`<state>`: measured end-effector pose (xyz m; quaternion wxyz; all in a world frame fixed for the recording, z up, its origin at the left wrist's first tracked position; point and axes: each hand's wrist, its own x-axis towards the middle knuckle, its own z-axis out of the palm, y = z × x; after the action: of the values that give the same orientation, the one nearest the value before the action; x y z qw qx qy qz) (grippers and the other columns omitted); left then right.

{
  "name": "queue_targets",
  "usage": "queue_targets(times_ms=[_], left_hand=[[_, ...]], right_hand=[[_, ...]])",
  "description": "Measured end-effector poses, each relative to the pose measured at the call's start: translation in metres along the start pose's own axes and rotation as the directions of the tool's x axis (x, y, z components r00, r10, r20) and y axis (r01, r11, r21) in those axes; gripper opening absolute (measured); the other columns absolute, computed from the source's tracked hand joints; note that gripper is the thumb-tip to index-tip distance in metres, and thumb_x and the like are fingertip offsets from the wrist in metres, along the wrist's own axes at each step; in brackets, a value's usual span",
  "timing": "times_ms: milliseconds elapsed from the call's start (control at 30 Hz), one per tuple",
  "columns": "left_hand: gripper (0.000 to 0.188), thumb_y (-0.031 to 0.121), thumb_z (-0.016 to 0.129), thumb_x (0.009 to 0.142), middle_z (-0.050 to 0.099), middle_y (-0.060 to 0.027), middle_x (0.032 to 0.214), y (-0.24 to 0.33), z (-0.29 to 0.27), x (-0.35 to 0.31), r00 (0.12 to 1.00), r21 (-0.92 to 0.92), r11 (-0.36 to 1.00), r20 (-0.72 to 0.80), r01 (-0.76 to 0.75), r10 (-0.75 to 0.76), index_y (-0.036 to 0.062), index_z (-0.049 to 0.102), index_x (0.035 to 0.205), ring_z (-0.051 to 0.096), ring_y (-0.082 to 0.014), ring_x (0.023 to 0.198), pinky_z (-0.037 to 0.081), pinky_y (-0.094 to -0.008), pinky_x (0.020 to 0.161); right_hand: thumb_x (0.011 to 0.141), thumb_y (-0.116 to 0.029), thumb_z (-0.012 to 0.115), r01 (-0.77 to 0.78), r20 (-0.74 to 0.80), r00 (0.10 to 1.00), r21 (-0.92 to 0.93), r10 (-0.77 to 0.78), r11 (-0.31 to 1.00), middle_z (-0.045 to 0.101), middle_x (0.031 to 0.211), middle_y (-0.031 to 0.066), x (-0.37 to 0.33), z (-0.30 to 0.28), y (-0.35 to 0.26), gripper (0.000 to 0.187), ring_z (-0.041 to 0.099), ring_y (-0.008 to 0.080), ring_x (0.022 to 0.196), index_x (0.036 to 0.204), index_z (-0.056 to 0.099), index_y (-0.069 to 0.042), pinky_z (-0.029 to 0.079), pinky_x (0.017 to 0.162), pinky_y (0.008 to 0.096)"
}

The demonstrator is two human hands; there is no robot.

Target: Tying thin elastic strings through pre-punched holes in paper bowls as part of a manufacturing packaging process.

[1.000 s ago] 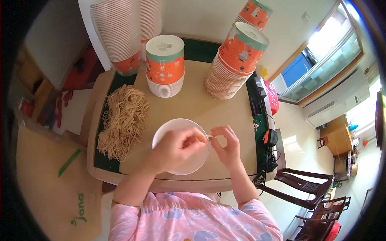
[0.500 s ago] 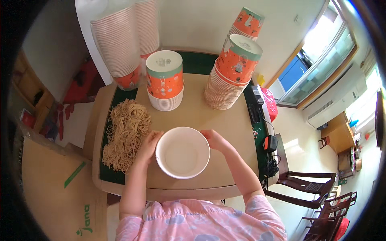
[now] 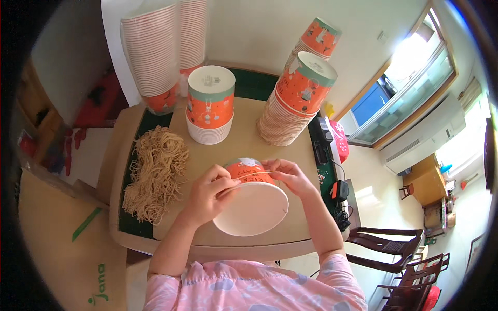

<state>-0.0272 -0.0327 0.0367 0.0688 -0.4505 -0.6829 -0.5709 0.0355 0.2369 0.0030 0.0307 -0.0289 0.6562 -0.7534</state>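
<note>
In the head view, the left hand and the right hand both hold an orange paper bowl, tilted with its white opening toward the person, above the front edge of the table. The fingers of both hands are closed on the rim, and they pinch a thin pale elastic band that lies stretched across the orange side of the bowl. A pile of such bands lies to the left; stacks of bowls stand behind. I judge that the step in hand is fitting the band around the bowl. The next move probably calls for a steady grip and even stretching, so that the band does not slip off.
</note>
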Motion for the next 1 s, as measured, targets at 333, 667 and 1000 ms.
queue_targets(times_ms=[333, 667, 1000], left_hand=[[0.029, 0.005, 0.073, 0.074, 0.057, -0.0106, 0.102, 0.006, -0.009, 0.009, 0.978, 0.022, 0.996, -0.189, -0.082, 0.084, 0.0104, 0.066, 0.102, 0.057, -0.0225, 0.090, 0.048, -0.0332, 0.076], [0.029, 0.008, 0.071, 0.076, 0.057, -0.0103, 0.106, -0.002, -0.011, -0.024, 0.986, -0.069, 0.993, -0.133, 0.093, -0.102, 0.0103, 0.066, 0.104, 0.059, -0.0237, 0.094, 0.049, -0.0343, 0.077], [0.022, 0.006, 0.069, 0.078, 0.061, -0.0089, 0.099, -0.023, -0.033, -0.065, 0.921, -0.064, 0.947, -0.223, 0.314, -0.320, 0.0091, 0.066, 0.100, 0.061, -0.0203, 0.085, 0.048, -0.0291, 0.065]], right_hand=[[0.074, 0.005, 0.066, 0.129, -0.267, 0.847, -0.737, -0.460, 0.664, 0.058, 0.093, 0.0042, -0.043, -0.017, -0.147, 0.008, 0.055, 0.0158, 0.090, 0.077, 0.060, 0.000, 0.044, 0.073, 0.0263], [0.074, -0.006, 0.067, -0.228, 0.402, 0.394, -0.828, -0.826, -0.512, 0.057, 0.099, 0.0128, 0.045, -0.034, -0.310, 0.011, 0.051, 0.0322, 0.099, 0.083, 0.062, -0.003, 0.040, 0.088, 0.0421], [0.072, -0.008, 0.069, -0.013, 0.229, 0.694, -0.944, -0.683, -0.330, 0.062, 0.114, 0.0106, 0.111, -0.083, -0.226, 0.009, 0.054, 0.0308, 0.107, 0.078, 0.061, -0.007, 0.042, 0.094, 0.0420]])
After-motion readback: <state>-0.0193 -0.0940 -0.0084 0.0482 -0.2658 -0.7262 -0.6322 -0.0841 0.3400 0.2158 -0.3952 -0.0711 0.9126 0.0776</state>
